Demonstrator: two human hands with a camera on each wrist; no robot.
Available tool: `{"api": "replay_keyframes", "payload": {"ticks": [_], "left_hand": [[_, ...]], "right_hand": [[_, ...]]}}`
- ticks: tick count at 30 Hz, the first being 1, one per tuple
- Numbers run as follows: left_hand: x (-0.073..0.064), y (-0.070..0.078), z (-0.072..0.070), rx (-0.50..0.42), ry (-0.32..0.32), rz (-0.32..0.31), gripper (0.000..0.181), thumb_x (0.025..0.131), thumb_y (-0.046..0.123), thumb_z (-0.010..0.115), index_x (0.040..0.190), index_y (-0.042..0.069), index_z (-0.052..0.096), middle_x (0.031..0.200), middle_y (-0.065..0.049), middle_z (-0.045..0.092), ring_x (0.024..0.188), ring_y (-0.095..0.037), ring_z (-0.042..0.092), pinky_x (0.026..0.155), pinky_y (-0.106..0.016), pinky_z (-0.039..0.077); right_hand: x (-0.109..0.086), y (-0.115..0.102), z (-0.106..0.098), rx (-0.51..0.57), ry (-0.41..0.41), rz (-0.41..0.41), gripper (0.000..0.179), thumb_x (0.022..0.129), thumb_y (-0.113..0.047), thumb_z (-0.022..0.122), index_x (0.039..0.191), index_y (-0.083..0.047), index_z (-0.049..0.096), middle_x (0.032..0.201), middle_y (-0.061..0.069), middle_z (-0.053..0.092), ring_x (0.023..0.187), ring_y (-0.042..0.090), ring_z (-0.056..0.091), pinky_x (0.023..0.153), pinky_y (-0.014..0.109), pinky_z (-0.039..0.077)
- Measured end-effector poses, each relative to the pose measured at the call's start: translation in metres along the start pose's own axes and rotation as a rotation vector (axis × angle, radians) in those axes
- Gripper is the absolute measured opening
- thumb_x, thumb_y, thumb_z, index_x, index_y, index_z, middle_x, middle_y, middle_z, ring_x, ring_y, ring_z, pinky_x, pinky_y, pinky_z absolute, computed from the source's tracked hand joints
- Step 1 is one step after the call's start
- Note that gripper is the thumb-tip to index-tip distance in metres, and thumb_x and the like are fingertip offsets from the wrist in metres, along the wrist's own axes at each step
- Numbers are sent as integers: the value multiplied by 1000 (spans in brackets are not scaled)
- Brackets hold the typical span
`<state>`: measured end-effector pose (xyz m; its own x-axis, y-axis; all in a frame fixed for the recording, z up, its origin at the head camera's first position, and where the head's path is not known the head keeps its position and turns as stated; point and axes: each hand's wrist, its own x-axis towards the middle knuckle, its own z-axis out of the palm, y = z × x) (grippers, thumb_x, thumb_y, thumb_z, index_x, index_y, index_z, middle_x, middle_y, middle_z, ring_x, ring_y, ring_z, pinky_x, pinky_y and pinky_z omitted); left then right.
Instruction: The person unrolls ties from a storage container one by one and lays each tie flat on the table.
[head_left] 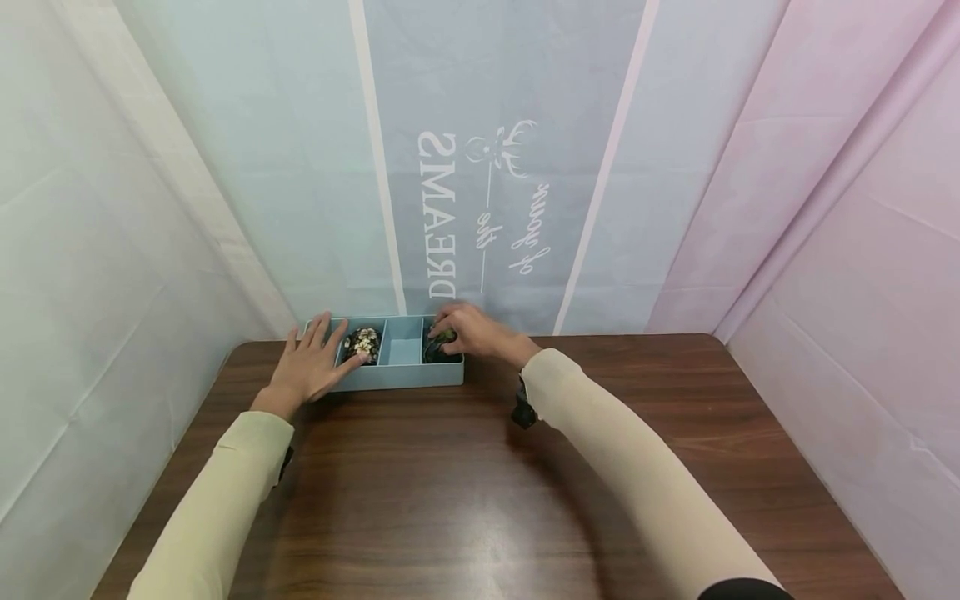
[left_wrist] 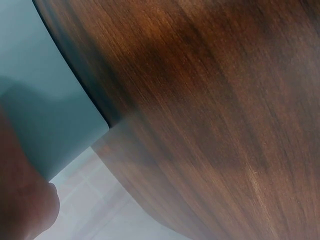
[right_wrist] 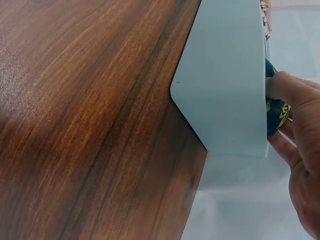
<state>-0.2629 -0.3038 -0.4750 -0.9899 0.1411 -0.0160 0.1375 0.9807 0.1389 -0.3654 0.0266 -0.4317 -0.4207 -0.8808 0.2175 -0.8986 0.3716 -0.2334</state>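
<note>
A light blue divided box (head_left: 397,377) stands at the far edge of the table. In one compartment sits a dark bundle with a cream flower print (head_left: 365,343). My left hand (head_left: 306,367) lies over the box's left end with fingers spread, its thumb over the flowered bundle; the compartment beneath the fingers is hidden. At the box's right end my right hand (head_left: 474,332) pinches a dark green bundle with yellow-green markings (right_wrist: 276,116) between thumb and fingers. That bundle (head_left: 441,348) sits in the right compartment, partly covered by the hand.
Between the two bundles, a compartment shows its bare blue floor (head_left: 405,350). The brown wood-grain table (head_left: 420,483) spreads out in front of the box. A pale printed curtain (head_left: 495,83) hangs right behind, with white cloth walls (head_left: 97,275) at both sides.
</note>
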Motion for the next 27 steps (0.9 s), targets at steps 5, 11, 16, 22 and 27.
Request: {"api": "replay_keyframes", "payload": {"ticks": [5,11,16,22,27], "left_hand": [[0,2,-3,-2,-3,-3,98,104,78,30,172,9,10,176,-26,-3,162,-46,-1,126,-71,-5],[1,1,-2,5,-6,-7,99,103,78,30,172,9,10,176,-25,-4,162,-45,-2,126,-71,-4],[2,-1,-2,9,-15,1,99,103,79,29,172,10,8,176,-25,-6,162,-45,-3,126,-71,-5],[3,-2,-2,0,-13,11,100,103,79,29,172,10,9,176,-25,-6,162,-46,-3,125,-72,-5],[2,-2,-2,2,-7,12,100,103,79,29,171,9,10,176,-26,-5,162,-46,-2,125,-72,-5]], "right_hand": [[0,-1,-4,8,9,8,27,93,-11,81,120,-8,81,132,19,69,123,32,65,105,42,55],[-1,-5,-10,25,9,10,28,94,-11,80,122,-8,81,132,19,68,120,32,67,98,39,58],[-2,-8,-17,28,15,3,28,94,-10,78,122,-8,81,130,17,69,111,29,70,85,34,59],[-3,-10,-25,31,61,-32,28,93,-7,78,121,-7,81,128,17,70,101,26,70,76,31,53],[-5,-11,-32,37,111,-68,29,92,-4,77,120,-7,81,126,19,71,93,24,69,72,29,51]]}}
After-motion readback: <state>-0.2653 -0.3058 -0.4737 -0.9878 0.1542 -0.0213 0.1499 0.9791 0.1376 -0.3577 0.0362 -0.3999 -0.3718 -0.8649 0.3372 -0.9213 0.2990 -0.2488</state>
